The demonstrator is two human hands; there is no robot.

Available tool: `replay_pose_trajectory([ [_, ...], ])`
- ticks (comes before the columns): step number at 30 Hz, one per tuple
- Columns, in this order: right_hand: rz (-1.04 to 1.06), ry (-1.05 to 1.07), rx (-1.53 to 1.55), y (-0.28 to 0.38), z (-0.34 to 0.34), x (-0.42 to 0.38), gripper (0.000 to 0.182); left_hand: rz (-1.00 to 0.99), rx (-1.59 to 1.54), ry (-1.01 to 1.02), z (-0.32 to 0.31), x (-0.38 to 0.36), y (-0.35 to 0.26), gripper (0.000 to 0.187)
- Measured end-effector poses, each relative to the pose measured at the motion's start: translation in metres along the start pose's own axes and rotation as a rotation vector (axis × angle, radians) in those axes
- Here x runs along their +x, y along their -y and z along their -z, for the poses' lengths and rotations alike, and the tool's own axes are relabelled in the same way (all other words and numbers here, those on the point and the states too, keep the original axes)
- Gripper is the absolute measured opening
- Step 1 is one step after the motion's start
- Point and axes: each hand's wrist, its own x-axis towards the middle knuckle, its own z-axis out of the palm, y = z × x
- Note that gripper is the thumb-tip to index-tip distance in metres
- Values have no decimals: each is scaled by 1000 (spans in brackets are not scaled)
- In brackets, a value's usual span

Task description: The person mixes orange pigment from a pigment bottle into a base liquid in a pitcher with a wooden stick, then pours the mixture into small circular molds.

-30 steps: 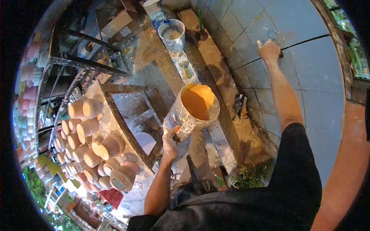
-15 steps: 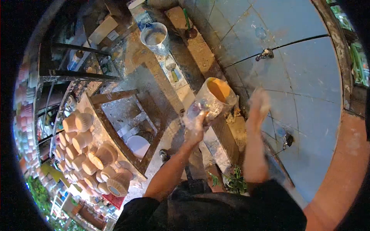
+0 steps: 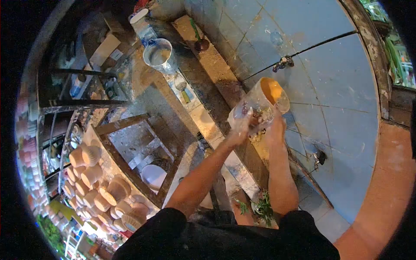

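Observation:
A translucent, stained plastic container (image 3: 249, 104) is tilted in front of me, its round opening toward the upper right and orange-yellow inside. My left hand (image 3: 241, 130) grips its lower left side, fingers curled against the wall. At the lower right of the rim, my right hand (image 3: 276, 123) is closed on the container's edge. A white-blue bucket (image 3: 159, 56) with pale contents stands on the ledge at upper left. Near it lies a small tool with a yellow-green handle (image 3: 186, 96).
Many clay pots (image 3: 113, 190) crowd a table at lower left, beside a wooden frame (image 3: 125, 167) with a white round bowl (image 3: 154, 177) inside. Taps (image 3: 284, 63) project from the blue tiled wall (image 3: 346, 82). A green-handled tool (image 3: 201, 44) stands on a plank. Leaves (image 3: 264, 208) are near my body.
My right hand has come in from the right and closed on the container's rim. The container and my left hand have shifted right and slightly up in view.

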Motion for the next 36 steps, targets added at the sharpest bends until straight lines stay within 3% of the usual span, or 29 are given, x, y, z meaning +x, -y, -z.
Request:
replay_pose_trajectory([
  [3, 186, -90, -17, -15, 6, 23, 44, -97, 129, -145, 35, 11, -6, 53],
  [6, 333, -117, -189, -14, -5, 32, 37, 201, 11, -266, 57, 30, 5, 44],
  [9, 371, -231, -191, -18, -24, 36, 38, 144, 26, -324, 59, 42, -7, 37],
  [10, 418, -238, -221, -26, -24, 42, 39, 228, -196, -235, 65, 46, -31, 31],
  [14, 550, -240, -220, -48, -13, 65, 45, 255, -833, -169, 55, 87, -65, 28],
  [17, 592, -231, -283, -70, 2, 86, 45, 521, -1089, -91, 30, 134, -57, 28],
  [18, 497, -342, -304, -69, 0, 79, 42, 606, -1124, -74, 19, 148, -52, 28],
  [20, 646, -255, -257, -73, 5, 78, 40, 768, -1194, -54, 1, 173, -40, 27],
  [21, 717, -211, -231, -76, 8, 79, 40, 754, -1186, -52, -6, 182, -35, 26],
  [24, 619, -200, -450, -96, 32, 102, 40, 763, -1204, -32, -30, 205, -26, 23],
  [27, 615, -182, -257, -58, 5, 49, 42, 819, -1274, -19, -43, 221, -11, 20],
  [29, 746, -223, -322, -59, 0, 48, 42, 795, -1281, 1, -50, 227, 8, 19],
  [32, 732, -317, -407, -71, 9, 61, 42, 818, -1205, 163, -34, 227, 1, 20],
  [33, 694, -356, -433, -77, 15, 70, 42, 774, -1036, 114, -24, 228, -11, 21],
  [36, 834, -474, -430, -74, 4, 66, 44, 523, -535, 62, 11, 216, -46, 22],
])
